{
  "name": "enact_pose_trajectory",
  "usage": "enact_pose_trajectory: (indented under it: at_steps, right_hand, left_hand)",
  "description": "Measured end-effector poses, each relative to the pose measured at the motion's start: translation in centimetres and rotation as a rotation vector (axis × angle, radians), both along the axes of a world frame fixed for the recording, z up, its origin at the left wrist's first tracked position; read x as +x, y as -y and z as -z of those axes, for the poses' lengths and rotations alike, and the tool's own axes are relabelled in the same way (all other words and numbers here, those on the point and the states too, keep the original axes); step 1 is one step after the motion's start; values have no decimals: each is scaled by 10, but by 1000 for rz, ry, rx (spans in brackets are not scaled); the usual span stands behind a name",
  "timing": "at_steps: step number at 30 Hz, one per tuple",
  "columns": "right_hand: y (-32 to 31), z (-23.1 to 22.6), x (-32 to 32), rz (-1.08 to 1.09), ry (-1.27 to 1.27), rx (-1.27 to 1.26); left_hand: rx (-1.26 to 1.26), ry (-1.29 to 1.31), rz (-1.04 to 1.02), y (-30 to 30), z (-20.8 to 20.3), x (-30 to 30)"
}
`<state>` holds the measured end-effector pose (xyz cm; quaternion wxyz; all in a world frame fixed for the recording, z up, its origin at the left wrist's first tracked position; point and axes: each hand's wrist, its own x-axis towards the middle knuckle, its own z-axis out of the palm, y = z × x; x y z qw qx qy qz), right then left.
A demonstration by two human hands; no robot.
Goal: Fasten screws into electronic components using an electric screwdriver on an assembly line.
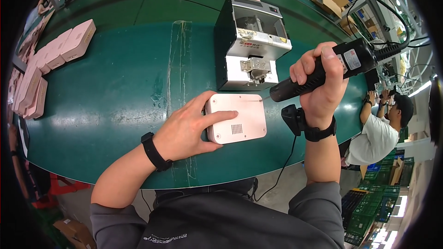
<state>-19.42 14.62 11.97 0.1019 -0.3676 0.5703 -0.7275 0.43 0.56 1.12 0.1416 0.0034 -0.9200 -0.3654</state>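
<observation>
A pale pink plastic case (251,117) lies flat on the green bench, its slotted vent and corner screw holes facing up. My left hand (180,124) grips it from the left, index finger lying across the face, thumb at the near edge and other fingers by the far left corner. In my right hand (325,80) is a black electric screwdriver (287,90), held tilted with its cable end up to the right. Its thin bit reaches the case's far right corner hole; whether it is seated in a screw I cannot tell.
Just beyond the case stands a screw feeder machine (251,46) with a clear window. Several pink cases (78,41) sit in rows at the far left. Worn clear tape (179,60) crosses the bench (120,83). At the right, another person (376,138) works near stacked green crates (374,203).
</observation>
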Motion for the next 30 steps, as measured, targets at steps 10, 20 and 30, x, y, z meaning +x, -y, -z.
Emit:
enact_pose_trajectory:
  at_steps: [10,20,30]
  right_hand:
    - [8,-25,-2,-2,-15,-113]
    - [29,-28,-5,-11,-22,-47]
    - [24,-19,18,-106,-3,-60]
  left_hand:
    - [13,-4,23,0,-1,0]
    - [34,26,27,0,-1,1]
    - [5,16,16,1,-2,0]
